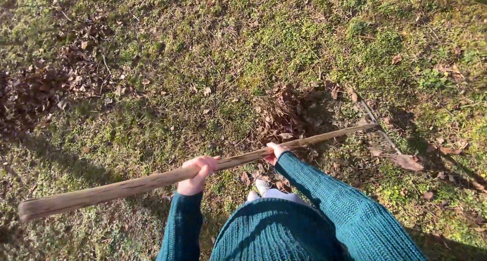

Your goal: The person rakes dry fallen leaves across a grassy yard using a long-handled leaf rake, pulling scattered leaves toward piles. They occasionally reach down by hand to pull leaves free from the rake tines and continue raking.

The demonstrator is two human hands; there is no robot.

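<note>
The rake handle (152, 181) is a long, stiff wooden shaft, likely light but end-heavy, slanting across the grass (213, 48) to its head (378, 131) beside the leaves (289, 111). The left hand (197, 174) and right hand (274, 152) each keep a grip wrapped around the handle, set apart for leverage.

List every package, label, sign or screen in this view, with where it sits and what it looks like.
None in view: no package, label, sign or screen.
What shows instead: a long wooden rake handle held across the frame by the left hand and right hand, its head on mossy grass beside a brown pile of dry leaves.
</note>
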